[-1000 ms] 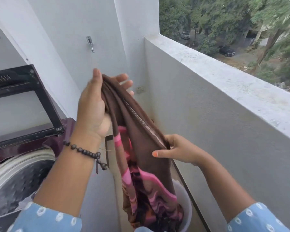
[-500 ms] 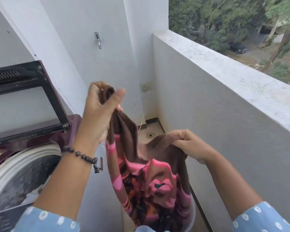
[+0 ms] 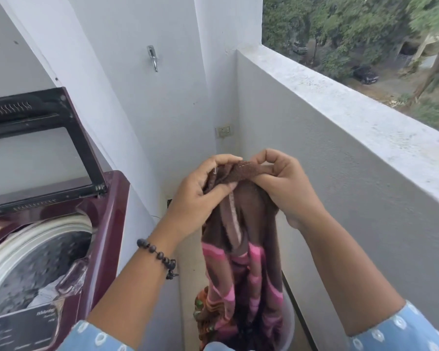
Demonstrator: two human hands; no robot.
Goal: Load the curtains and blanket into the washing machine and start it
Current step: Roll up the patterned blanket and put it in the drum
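A brown blanket with pink stripes [image 3: 241, 264] hangs down in front of me, its lower end still in a white bucket [image 3: 288, 325] on the floor. My left hand [image 3: 200, 191] and my right hand [image 3: 279, 183] both grip its brown top edge, close together at chest height. A maroon top-load washing machine [image 3: 107, 219] stands at the left with its lid [image 3: 41, 138] raised. White cloth lies inside its drum [image 3: 36, 264].
A grey balcony parapet [image 3: 340, 153] runs along the right. White walls close the far end, with a metal hook [image 3: 152, 57] and a socket [image 3: 223, 130]. The floor strip between machine and parapet is narrow.
My left hand has come down and my right hand has come up, meeting at the blanket's top edge. The blanket now hangs bunched between them, lower than before.
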